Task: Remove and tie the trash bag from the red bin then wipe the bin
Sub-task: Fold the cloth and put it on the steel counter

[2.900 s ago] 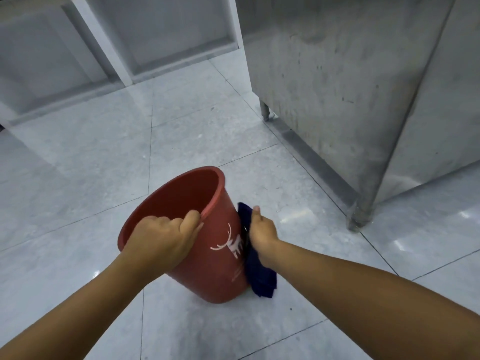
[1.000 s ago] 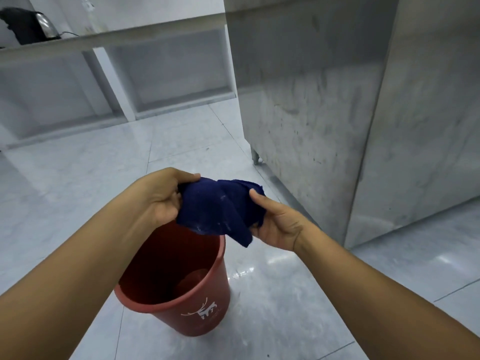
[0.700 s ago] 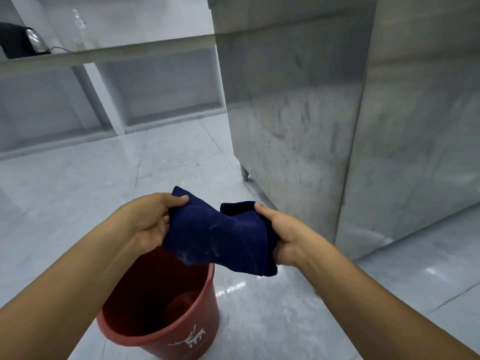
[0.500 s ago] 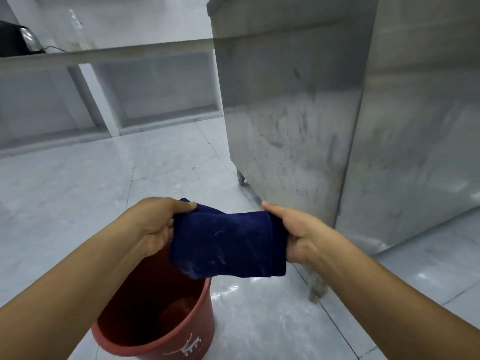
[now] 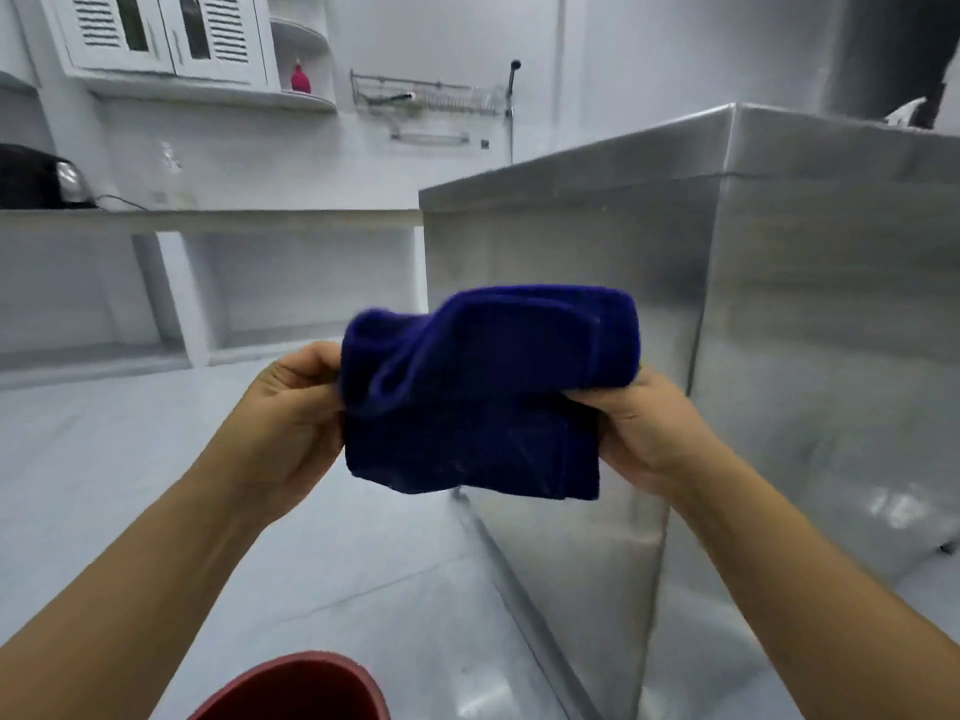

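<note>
Your left hand (image 5: pixel 291 407) and right hand (image 5: pixel 649 428) both grip the dark blue cloth (image 5: pixel 483 392), held up btwn them, well above the floor (image 5: pixel 130 485). L hand pinches the cloth's left edge; R hand's fingers are curled round its right side. Cloth is folded over, top layer bunched toward the left, slightly blurred. Red bin (image 5: pixel 296 688) is low in view, nearer your L forearm. Only part of its rim shows at the bottom edge, and it is well apart from the cloth and both hands. Steel cabinet (image 5: pixel 779 330) stands behind and right of the cloth. Far left, a black appliance (image 5: pixel 36 176) rests on the surface (image 5: pixel 208 218). Pink bottle (image 5: pixel 300 79) on a corner wall shelf; wire rack (image 5: pixel 426 98) on the wall beside it.
</note>
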Available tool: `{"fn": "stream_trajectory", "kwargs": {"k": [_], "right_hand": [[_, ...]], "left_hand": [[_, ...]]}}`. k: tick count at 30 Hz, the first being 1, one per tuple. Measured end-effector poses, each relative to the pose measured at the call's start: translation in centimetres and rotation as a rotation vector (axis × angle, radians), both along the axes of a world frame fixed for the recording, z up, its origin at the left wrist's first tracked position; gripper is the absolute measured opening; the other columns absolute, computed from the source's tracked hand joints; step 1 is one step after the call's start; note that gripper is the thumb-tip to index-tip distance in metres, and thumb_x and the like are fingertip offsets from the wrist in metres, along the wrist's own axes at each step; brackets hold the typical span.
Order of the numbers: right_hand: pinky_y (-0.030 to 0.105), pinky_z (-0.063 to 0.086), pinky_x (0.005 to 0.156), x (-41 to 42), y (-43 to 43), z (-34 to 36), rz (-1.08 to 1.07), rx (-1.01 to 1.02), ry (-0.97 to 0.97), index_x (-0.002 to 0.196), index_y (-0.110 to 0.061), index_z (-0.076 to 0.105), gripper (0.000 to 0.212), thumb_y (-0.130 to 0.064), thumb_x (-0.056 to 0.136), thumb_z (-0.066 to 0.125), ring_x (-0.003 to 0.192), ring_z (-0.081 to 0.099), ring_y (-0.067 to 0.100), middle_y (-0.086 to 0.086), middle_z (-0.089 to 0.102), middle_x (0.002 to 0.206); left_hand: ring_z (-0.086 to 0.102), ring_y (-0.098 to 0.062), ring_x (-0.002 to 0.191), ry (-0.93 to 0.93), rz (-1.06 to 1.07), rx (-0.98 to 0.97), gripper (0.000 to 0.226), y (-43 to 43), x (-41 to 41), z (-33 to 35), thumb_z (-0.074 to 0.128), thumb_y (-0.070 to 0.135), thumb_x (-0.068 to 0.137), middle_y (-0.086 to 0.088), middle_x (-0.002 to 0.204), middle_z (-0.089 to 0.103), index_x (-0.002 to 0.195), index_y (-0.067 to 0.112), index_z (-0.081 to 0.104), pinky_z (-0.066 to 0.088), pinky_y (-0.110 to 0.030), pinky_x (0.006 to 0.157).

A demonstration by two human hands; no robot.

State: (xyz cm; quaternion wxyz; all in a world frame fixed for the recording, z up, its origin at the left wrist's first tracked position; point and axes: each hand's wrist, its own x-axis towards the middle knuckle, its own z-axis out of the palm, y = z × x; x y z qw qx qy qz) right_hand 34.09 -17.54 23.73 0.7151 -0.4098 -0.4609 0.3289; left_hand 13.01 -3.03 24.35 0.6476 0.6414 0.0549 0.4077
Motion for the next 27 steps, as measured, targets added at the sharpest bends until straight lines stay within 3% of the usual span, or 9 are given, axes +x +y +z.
{"fn": "stream_trajectory", "kwargs": {"k": [3, 5, 8, 11, 14, 18, 20, 22, 27], "right_hand": [[0.021, 0.053, 0.051, 0.1, -0.4, 3.5, -0.067, 0.003, -0.21, 0.056, -0.016, 0.072, 0.047, 0.02, 0.072, 0.047, 0.054, 0.065, 0.011, -0.001, 0.07, 0.059], [0.022, 0.052, 0.05, 0.2, -1.1, 5.4, -0.087, -0.015, -0.339, 0.058, -0.014, 0.072, 0.059, 0.027, 0.075, 0.033, 0.055, 0.065, 0.014, 0.003, 0.07, 0.061], [0.026, 0.055, 0.054, 0.3, -2.4, 8.6, -0.126, -0.048, -0.516, 0.066, -0.014, 0.074, 0.055, 0.022, 0.079, 0.035, 0.061, 0.065, 0.016, 0.004, 0.071, 0.068], [0.017, 0.045, 0.046, 0.2, -3.3, 12.3, -0.126, -0.086, -0.621, 0.069, -0.011, 0.076, 0.044, 0.012, 0.068, 0.039, 0.05, 0.053, 0.011, 0.006, 0.063, 0.059], [0.016, 0.041, 0.045, 0.4, -3.9, 16.5, -0.049, -0.146, -0.56, 0.072, -0.004, 0.076, 0.043, 0.001, 0.054, 0.038, 0.047, 0.043, 0.011, 0.014, 0.05, 0.055], [0.02, 0.05, 0.049, 1.4, -4.8, 23.3, -0.088, -0.252, -0.478, 0.075, -0.003, 0.076, 0.028, -0.013, 0.063, 0.053, 0.059, 0.065, 0.018, 0.015, 0.071, 0.072], [0.029, 0.058, 0.063, 2.2, -5.0, 26.5, -0.239, -0.316, -0.552, 0.08, -0.01, 0.077, 0.016, -0.02, 0.071, 0.069, 0.075, 0.07, 0.026, 0.013, 0.075, 0.084], [0.034, 0.059, 0.073, 3.8, -5.2, 31.7, -0.355, -0.388, -0.559, 0.081, -0.015, 0.077, 0.01, -0.009, 0.079, 0.069, 0.086, 0.07, 0.027, 0.012, 0.074, 0.089], [0.044, 0.06, 0.074, 8.3, -5.3, 38.0, -0.437, -0.603, -0.471, 0.093, -0.014, 0.06, 0.027, 0.001, 0.074, 0.073, 0.076, 0.069, 0.027, 0.012, 0.068, 0.084]], "left_hand": [[0.071, -0.012, 0.075, 0.045, -0.014, 0.055, 0.058, 0.4, 0.8, 2.2, 0.033, -0.018, 0.083, 0.002, 0.088, 0.076, 0.05, 0.019, 0.064, 0.054, -0.019, 0.056], [0.067, -0.011, 0.063, 0.069, -0.055, 0.088, 0.057, 0.7, 1.0, 3.6, 0.032, -0.015, 0.087, 0.001, 0.08, 0.075, 0.051, 0.019, 0.061, 0.049, -0.015, 0.05], [0.052, -0.006, 0.044, 0.156, -0.07, 0.161, 0.052, 1.6, 1.2, 5.5, 0.035, -0.006, 0.091, 0.006, 0.055, 0.061, 0.056, 0.022, 0.06, 0.042, -0.014, 0.04], [0.047, -0.009, 0.043, 0.248, -0.123, 0.195, 0.032, 2.2, 1.6, 8.5, 0.046, 0.003, 0.083, 0.002, 0.055, 0.055, 0.059, 0.019, 0.06, 0.039, -0.015, 0.037], [0.044, -0.015, 0.047, 0.299, -0.125, 0.178, 0.035, 2.8, 3.0, 13.2, 0.039, -0.005, 0.08, -0.004, 0.058, 0.052, 0.057, 0.015, 0.058, 0.037, -0.017, 0.038], [0.045, -0.016, 0.048, 0.35, -0.192, 0.127, 0.025, 2.7, 5.6, 21.7, 0.035, 0.008, 0.057, -0.005, 0.057, 0.051, 0.058, 0.011, 0.06, 0.038, -0.019, 0.04], [0.051, -0.014, 0.052, 0.401, -0.262, 0.141, 0.025, 2.7, 7.1, 25.7, 0.039, 0.008, 0.061, -0.003, 0.061, 0.058, 0.064, 0.011, 0.064, 0.044, -0.019, 0.046], [0.06, -0.015, 0.066, 0.498, -0.261, 0.186, 0.025, 3.0, 9.6, 31.4, 0.045, -0.004, 0.072, -0.004, 0.073, 0.065, 0.071, 0.012, 0.065, 0.05, -0.019, 0.055], [0.058, -0.021, 0.077, 0.706, -0.085, 0.378, 0.036, 2.4, 16.7, 38.3, 0.049, -0.015, 0.075, -0.005, 0.084, 0.064, 0.086, 0.018, 0.059, 0.049, -0.03, 0.069]]}}
